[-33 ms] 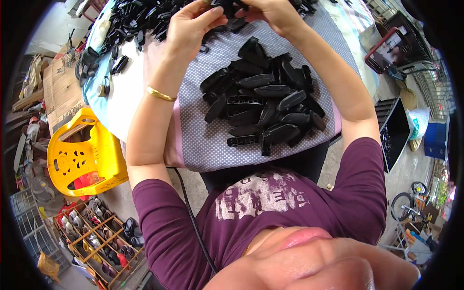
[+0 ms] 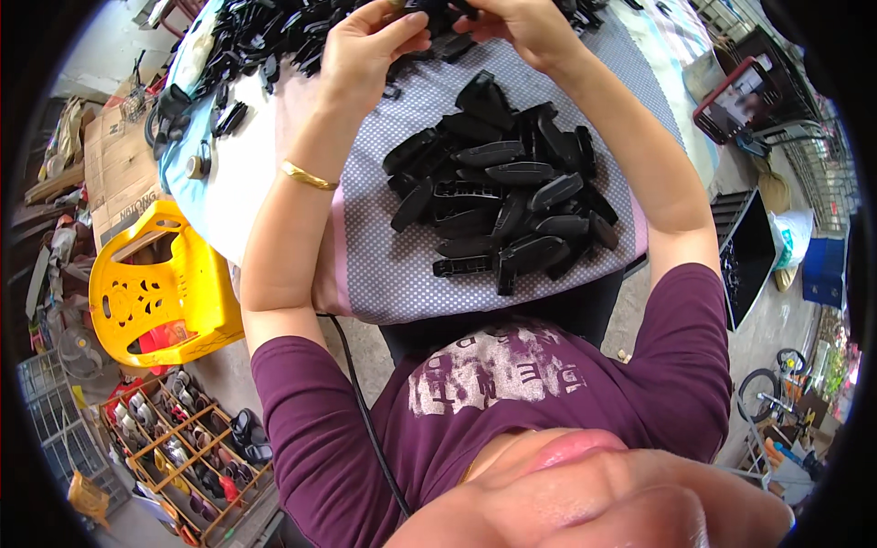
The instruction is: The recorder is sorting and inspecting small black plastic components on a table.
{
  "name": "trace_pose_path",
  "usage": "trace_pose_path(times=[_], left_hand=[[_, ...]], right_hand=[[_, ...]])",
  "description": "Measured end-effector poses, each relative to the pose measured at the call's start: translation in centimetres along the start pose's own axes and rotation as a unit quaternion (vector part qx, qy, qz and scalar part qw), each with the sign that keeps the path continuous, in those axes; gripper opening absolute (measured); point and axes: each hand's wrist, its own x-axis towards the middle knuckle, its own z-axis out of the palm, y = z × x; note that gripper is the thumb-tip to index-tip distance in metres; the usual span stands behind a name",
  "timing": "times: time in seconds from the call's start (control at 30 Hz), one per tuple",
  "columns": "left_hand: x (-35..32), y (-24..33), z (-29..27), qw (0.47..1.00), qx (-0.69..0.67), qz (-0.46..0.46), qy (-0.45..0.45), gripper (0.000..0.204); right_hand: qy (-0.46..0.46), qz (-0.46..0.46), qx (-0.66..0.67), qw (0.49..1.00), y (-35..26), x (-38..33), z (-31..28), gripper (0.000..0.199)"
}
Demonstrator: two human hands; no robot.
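Black plastic pieces (image 2: 519, 172) sit on a big cloth-covered table (image 2: 242, 164), in front of a person in a purple shirt (image 2: 301, 393). Near the left side of the table is a yellow chair (image 2: 206, 301). The biggest heap (image 2: 260, 41) of pieces spreads over the far side, and a smaller pile (image 2: 466, 222) lies close to the person on a dotted cloth (image 2: 375, 256). Each piece is long and narrow and looks hard and stiff, so it should not bend much. One piece is probably light enough for a few fingers to lift. The shiny tops may feel slippery, and thin parts could snap if squeezed too hard. The long sides near the middle look like a good place to hold. Both hands are past the smaller pile, near each other. The left hand (image 2: 365, 44) has curled fingers, with its thumb right beside a black piece (image 2: 441, 16). The right hand (image 2: 519, 29) has bent fingers too, on the other side of that piece. The fingers seem to touch it, but the top edge cuts off the view, so nobody can tell whether either hand pinches it tight or holds it loosely.
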Motion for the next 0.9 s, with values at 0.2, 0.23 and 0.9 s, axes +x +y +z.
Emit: trace_pose_path(times=[0.2,0.23,0.9], left_hand=[[-0.5,-0.6,-0.6,0.999,0.01,0.051,-0.008,0.024],[-0.6,-0.6,-0.5,0.999,-0.013,0.048,-0.015,0.024],[-0.6,-0.1,-0.2,0.992,-0.06,0.084,-0.066,0.021]], right_hand=[[-0.036,-0.086,-0.11,0.99,0.5,-1.0,1.4,0.024],[-0.038,-0.087,-0.11,0.989,0.5,-1.1,1.4,0.024],[-0.136,-0.116,-0.227,0.957,1.2,-1.7,1.7,0.022]])
